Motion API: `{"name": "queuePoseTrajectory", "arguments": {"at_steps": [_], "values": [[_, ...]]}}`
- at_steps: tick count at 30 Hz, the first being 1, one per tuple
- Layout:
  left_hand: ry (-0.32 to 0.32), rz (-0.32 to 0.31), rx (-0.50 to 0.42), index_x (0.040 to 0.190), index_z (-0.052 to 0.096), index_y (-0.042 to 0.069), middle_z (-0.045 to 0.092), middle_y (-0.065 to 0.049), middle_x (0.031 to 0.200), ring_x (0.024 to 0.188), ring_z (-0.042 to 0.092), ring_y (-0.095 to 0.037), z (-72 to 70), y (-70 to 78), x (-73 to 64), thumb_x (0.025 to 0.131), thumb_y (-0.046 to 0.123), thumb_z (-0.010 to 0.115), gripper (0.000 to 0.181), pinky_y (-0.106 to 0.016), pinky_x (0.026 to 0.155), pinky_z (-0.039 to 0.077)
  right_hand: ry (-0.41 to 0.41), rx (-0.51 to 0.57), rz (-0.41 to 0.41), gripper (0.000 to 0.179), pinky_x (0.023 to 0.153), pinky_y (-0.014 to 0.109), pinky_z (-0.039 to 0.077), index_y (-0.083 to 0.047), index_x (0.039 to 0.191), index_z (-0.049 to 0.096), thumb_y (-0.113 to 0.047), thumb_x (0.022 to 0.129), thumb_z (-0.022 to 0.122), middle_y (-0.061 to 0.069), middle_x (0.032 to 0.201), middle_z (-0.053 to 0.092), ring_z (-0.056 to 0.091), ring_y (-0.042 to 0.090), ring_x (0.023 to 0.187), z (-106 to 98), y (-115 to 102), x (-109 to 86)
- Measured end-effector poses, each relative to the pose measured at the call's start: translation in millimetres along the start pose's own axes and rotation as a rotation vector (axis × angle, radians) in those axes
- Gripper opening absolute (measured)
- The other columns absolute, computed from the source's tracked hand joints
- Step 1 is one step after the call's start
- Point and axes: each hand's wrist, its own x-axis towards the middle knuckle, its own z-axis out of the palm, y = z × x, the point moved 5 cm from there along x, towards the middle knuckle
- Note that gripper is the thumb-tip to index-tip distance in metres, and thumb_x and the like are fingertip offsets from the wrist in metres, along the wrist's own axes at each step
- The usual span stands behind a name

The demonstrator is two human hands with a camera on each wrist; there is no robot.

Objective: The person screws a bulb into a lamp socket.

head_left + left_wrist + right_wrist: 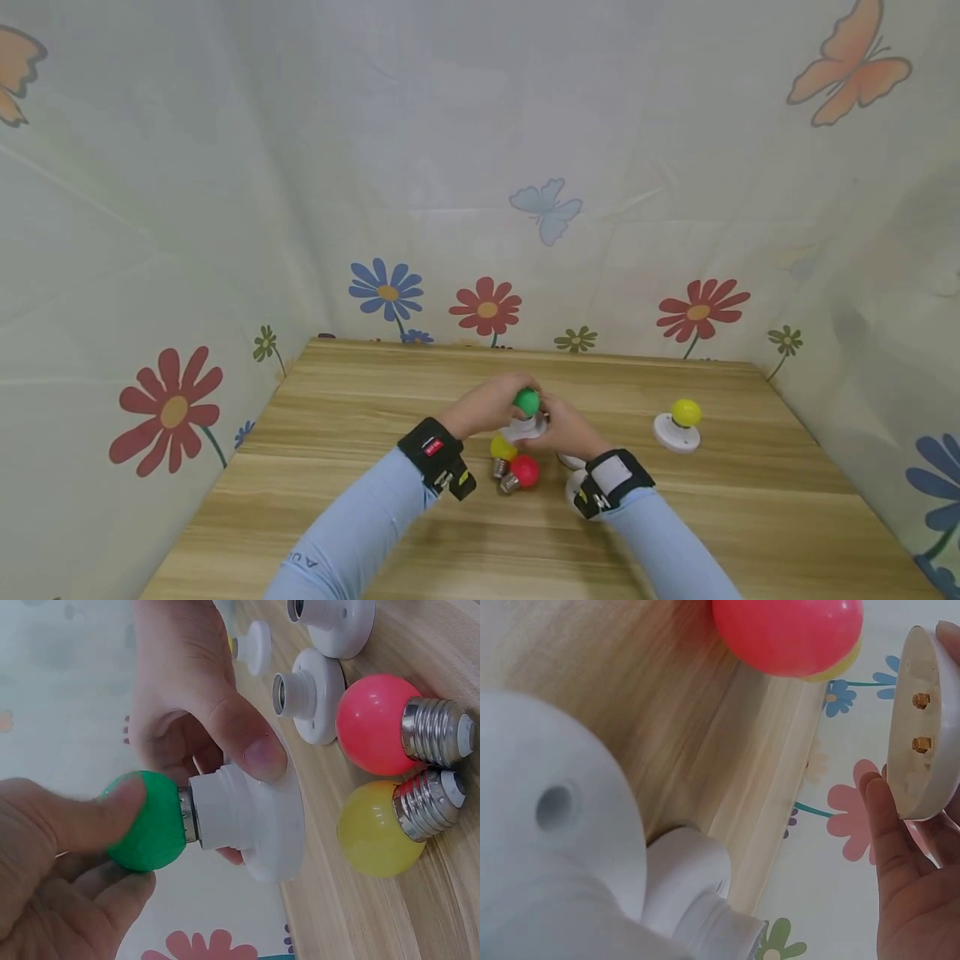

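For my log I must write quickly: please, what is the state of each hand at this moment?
Left hand: closed, holding the green bulb.
Right hand: closed, holding the socket at that bulb's base.

2 forearms converge, left hand and right hand with curled fingers.

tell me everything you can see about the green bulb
The green bulb is round, with a smooth, plastic-looking shell and a silvery metal base. The base sits in the mouth of a white holder, a strip of metal still showing. The left hand pinches the bulb between thumb and fingers; the right hand grips the holder, raised off the table.
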Motion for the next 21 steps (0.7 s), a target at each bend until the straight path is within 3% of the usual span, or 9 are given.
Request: {"name": "queuePoseTrajectory", "arguments": {"at_steps": [4, 7, 10, 14, 21], "values": [[0.077, -0.086, -0.045, 0.131, 0.052, 0.006, 0.056, -0.008, 0.125, 0.1, 0.058, -0.017, -1.4, -6.8, -0.8, 0.086, 0.035, 0.073, 0.057, -0.025, 0.088, 0.053, -0.005, 0.017, 0.018, 0.061, 0.087, 0.037, 0.053, -0.007, 0.121, 0.059, -0.028, 0.071, 0.086, 0.005, 0.112, 0.064, 0.061, 0.017, 0.096, -0.8, 0.4, 0.5], [0.13, -0.149, -0.036, 0.119, 0.054, 0.005, 0.054, -0.007, 0.109, 0.086, 0.055, -0.015, -2.0, -10.4, -2.3, 0.084, 0.048, 0.071, 0.057, -0.02, 0.071, 0.053, -0.012, 0.023, 0.029, 0.058, 0.086, 0.037, 0.054, -0.008, 0.12, 0.059, -0.027, 0.072, 0.085, 0.005, 0.111, 0.063, 0.061, 0.017, 0.095, -1.3, -1.0, 1.2], [0.153, -0.165, -0.001, 0.107, 0.055, 0.007, 0.052, -0.003, 0.094, 0.077, 0.053, -0.013, -1.2, -10.6, -3.2, 0.082, 0.049, 0.072, 0.052, -0.017, 0.062, 0.048, -0.013, 0.017, 0.029, 0.056, 0.085, 0.036, 0.055, -0.009, 0.119, 0.06, -0.027, 0.072, 0.085, 0.005, 0.109, 0.063, 0.061, 0.017, 0.093, -1.2, -2.8, 2.4], [0.16, -0.152, 0.056, 0.104, 0.057, 0.008, 0.053, 0.0, 0.09, 0.076, 0.052, -0.011, -0.1, -7.4, -3.3, 0.083, 0.046, 0.073, 0.047, -0.016, 0.064, 0.047, -0.01, 0.013, 0.017, 0.053, 0.083, 0.033, 0.055, -0.01, 0.117, 0.061, -0.027, 0.073, 0.084, 0.003, 0.107, 0.062, 0.061, 0.016, 0.092, -0.8, -2.9, 3.2], [0.109, -0.09, 0.055, 0.116, 0.061, 0.007, 0.06, -0.002, 0.106, 0.088, 0.055, -0.012, 0.8, -1.5, -2.8, 0.087, 0.031, 0.073, 0.04, -0.02, 0.08, 0.051, -0.006, 0.008, -0.016, 0.05, 0.083, 0.029, 0.052, -0.011, 0.115, 0.062, -0.027, 0.072, 0.084, 0.002, 0.107, 0.063, 0.06, 0.014, 0.094, -2.2, -1.8, 2.5]]}}
